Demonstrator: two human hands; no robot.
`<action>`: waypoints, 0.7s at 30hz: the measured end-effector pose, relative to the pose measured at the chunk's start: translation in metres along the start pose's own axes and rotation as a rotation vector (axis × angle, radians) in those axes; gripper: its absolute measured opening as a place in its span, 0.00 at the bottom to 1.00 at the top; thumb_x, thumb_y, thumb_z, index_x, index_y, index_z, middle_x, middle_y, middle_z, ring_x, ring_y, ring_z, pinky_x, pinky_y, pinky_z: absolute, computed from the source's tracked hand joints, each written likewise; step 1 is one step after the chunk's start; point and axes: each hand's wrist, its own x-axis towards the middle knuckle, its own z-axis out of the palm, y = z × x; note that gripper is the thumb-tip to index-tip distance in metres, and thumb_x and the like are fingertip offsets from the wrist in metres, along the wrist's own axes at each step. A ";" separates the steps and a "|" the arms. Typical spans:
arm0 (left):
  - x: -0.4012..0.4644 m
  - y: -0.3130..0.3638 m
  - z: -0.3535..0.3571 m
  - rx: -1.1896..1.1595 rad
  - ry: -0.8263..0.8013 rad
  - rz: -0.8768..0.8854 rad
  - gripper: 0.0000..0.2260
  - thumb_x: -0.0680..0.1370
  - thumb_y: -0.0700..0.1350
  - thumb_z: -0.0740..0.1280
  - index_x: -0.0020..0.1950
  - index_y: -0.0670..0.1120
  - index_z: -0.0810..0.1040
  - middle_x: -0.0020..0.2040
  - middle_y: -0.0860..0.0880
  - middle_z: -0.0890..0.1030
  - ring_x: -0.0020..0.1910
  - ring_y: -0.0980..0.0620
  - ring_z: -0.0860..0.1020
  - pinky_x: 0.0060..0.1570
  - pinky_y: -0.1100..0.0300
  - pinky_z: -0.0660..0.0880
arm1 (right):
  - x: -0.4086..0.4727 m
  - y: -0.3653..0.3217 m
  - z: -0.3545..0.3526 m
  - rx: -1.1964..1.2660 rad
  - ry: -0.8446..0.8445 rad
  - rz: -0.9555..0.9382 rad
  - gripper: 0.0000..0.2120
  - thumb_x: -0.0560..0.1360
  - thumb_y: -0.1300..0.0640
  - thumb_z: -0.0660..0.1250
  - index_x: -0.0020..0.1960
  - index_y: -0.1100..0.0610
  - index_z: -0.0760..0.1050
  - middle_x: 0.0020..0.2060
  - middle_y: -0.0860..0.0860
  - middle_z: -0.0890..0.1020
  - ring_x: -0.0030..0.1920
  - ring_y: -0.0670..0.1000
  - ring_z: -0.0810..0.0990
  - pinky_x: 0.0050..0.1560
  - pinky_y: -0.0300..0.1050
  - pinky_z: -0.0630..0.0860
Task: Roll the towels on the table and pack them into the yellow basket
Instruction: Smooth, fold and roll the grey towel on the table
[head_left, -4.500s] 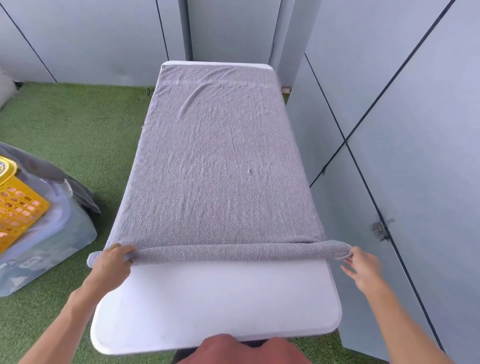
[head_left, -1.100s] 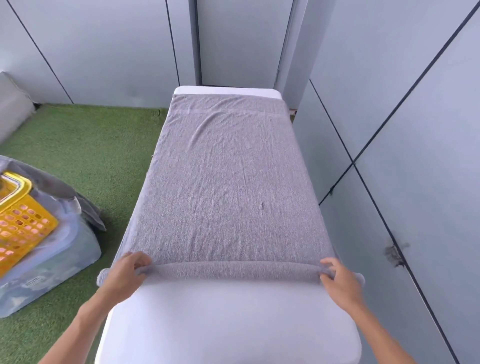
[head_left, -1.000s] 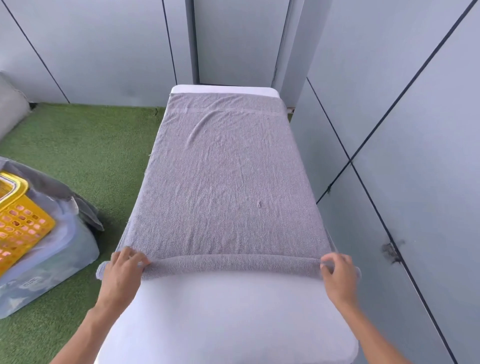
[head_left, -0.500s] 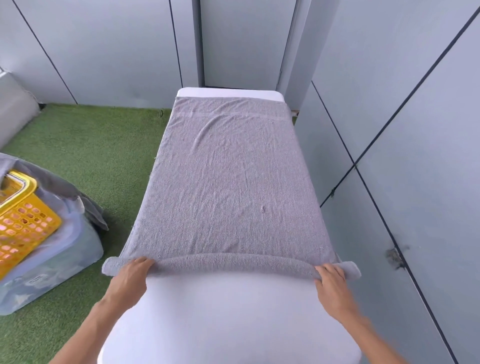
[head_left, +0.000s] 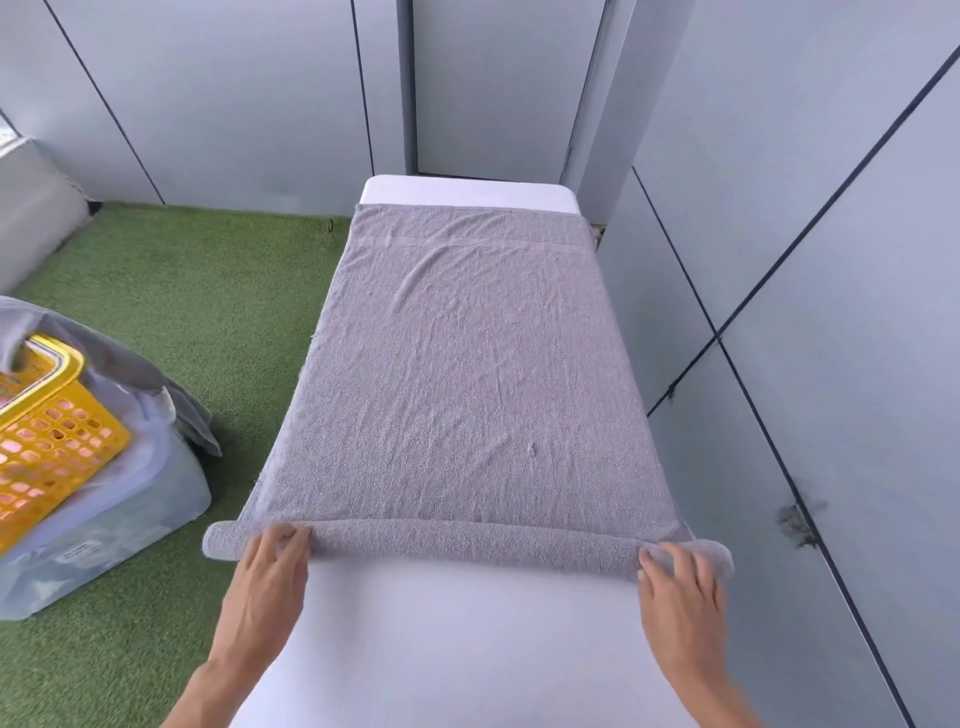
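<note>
Grey towel lengthwise along table, near-end roll crosswise under flat left hand and right hand.

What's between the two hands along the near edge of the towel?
In the head view, only the rolled edge of the grey towel spans from left hand to right hand; nothing else lies there.

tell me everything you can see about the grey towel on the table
The grey towel is terry cloth, lightly creased, with a woven band near its far end. It lies flat along the white table, covering most of its width and stopping just short of the far edge. Its near end is rolled into a slim tube whose ends stick out past both table sides. The left hand and the right hand rest with fingers on the roll near its ends.
</note>
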 end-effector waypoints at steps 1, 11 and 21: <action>-0.001 -0.003 0.005 0.013 -0.032 0.034 0.19 0.70 0.35 0.72 0.61 0.42 0.76 0.55 0.47 0.74 0.51 0.44 0.74 0.49 0.49 0.75 | -0.005 -0.001 0.004 0.004 -0.027 -0.025 0.16 0.70 0.54 0.66 0.54 0.60 0.81 0.55 0.56 0.78 0.57 0.60 0.72 0.59 0.52 0.65; 0.058 -0.010 -0.019 0.065 -0.525 -0.044 0.23 0.72 0.29 0.56 0.62 0.46 0.77 0.55 0.49 0.78 0.59 0.47 0.75 0.55 0.59 0.70 | 0.037 0.003 -0.021 0.079 -0.373 -0.034 0.10 0.76 0.64 0.63 0.56 0.56 0.77 0.48 0.49 0.76 0.57 0.56 0.74 0.55 0.41 0.66; 0.041 -0.004 -0.019 0.001 -0.016 -0.090 0.09 0.71 0.35 0.73 0.47 0.47 0.82 0.47 0.48 0.77 0.45 0.44 0.72 0.43 0.50 0.71 | 0.033 0.007 -0.008 0.134 -0.029 0.123 0.06 0.71 0.59 0.69 0.47 0.52 0.82 0.52 0.53 0.78 0.56 0.56 0.71 0.56 0.56 0.69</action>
